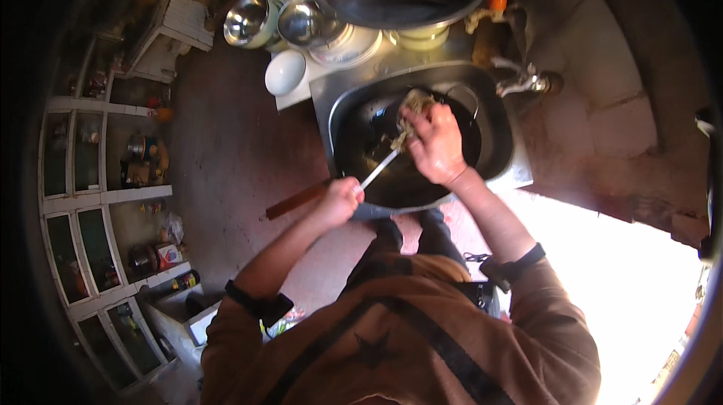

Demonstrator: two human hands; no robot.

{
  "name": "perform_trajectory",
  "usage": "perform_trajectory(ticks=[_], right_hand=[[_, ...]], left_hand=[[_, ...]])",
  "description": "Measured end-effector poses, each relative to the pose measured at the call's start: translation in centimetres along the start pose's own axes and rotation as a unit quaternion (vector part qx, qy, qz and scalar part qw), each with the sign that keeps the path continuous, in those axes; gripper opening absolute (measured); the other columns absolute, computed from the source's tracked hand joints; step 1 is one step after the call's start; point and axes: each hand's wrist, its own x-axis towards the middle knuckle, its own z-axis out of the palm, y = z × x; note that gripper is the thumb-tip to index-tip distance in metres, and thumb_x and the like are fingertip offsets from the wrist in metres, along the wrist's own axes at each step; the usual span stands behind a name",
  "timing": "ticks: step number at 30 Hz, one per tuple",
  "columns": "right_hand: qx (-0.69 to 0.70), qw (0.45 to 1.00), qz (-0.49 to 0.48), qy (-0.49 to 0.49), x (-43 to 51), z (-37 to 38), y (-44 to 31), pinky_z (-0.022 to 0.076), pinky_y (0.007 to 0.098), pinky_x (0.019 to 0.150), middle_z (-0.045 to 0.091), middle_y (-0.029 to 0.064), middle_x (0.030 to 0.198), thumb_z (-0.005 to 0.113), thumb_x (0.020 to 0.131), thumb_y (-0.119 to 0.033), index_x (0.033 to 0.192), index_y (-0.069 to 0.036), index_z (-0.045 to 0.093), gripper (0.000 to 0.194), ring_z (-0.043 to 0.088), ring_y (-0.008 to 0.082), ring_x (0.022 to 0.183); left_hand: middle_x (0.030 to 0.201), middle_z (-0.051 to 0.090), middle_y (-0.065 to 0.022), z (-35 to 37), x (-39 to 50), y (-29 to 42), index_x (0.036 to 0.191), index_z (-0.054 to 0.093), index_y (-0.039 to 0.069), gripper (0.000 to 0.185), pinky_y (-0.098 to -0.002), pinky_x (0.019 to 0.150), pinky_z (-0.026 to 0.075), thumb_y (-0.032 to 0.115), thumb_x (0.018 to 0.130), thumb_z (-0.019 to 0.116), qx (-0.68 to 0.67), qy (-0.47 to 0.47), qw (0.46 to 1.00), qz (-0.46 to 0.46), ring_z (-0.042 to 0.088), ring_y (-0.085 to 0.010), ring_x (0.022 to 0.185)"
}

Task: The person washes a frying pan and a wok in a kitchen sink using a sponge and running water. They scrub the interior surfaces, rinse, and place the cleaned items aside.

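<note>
My left hand (pixel 339 202) grips the metal shaft of a long-handled cooking utensil (pixel 379 169), at the near left rim of the sink (pixel 500 122). The utensil's brown wooden handle (pixel 296 200) sticks out past that hand to the left. My right hand (pixel 439 142) is closed on a pale, fibrous scrubber (pixel 417 101), pressed around the utensil's far end, so the shape of its head is hidden. Beneath both lies a dark wok (pixel 401 190), set in the sink, with a thin looped handle (pixel 474 101) at its far right.
A metal faucet (pixel 522 84) stands right of the sink. Behind it, a large metal basin (pixel 395 7) rests on a yellowish pot (pixel 421 38). Metal bowls (pixel 310 20) and a white bowl (pixel 286 72) sit at the far left. Tiled shelves (pixel 135 196) line the left wall.
</note>
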Motion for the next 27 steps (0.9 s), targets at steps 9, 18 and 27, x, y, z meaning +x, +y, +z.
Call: perform_trajectory(ticks=[9,18,27], right_hand=[[0.247,0.892,0.372,0.065,3.7,1.7,6.0,0.046,0.0399,0.069,0.059,0.0128,0.08,0.043,0.078,-0.023,0.083,0.003,0.056,0.029,0.058,0.0308,0.072],[0.746,0.465,0.434,0.197,2.3,4.7,-0.2,0.0496,0.0365,0.073,0.053,0.012,0.103,0.031,0.092,-0.032,0.111,-0.004,0.044,0.036,0.056,0.0248,0.088],[0.701,0.503,0.495,0.103,-0.5,8.0,-3.8,0.0461,0.0346,0.074,0.055,0.0063,0.097,0.049,0.087,-0.015,0.107,-0.004,0.046,0.024,0.054,0.0175,0.086]], left_hand=[[0.06,0.043,-0.0033,1.9,-0.5,1.6,0.067,0.045,0.005,0.019,-0.027,0.053,0.036,0.007,0.085,0.038,0.024,0.037,0.998,0.055,0.041,-0.0115,0.058],[0.058,0.046,-0.0084,2.8,3.9,2.5,0.067,0.045,0.002,0.021,-0.0295,0.053,0.036,0.009,0.086,0.039,0.038,0.101,0.989,0.1,0.043,-0.0156,0.056],[0.083,0.059,-0.0204,2.3,5.6,5.0,0.082,0.053,0.001,0.012,-0.0441,0.069,0.044,0.012,0.078,0.048,0.238,0.05,0.97,-0.023,0.056,-0.0362,0.083]])
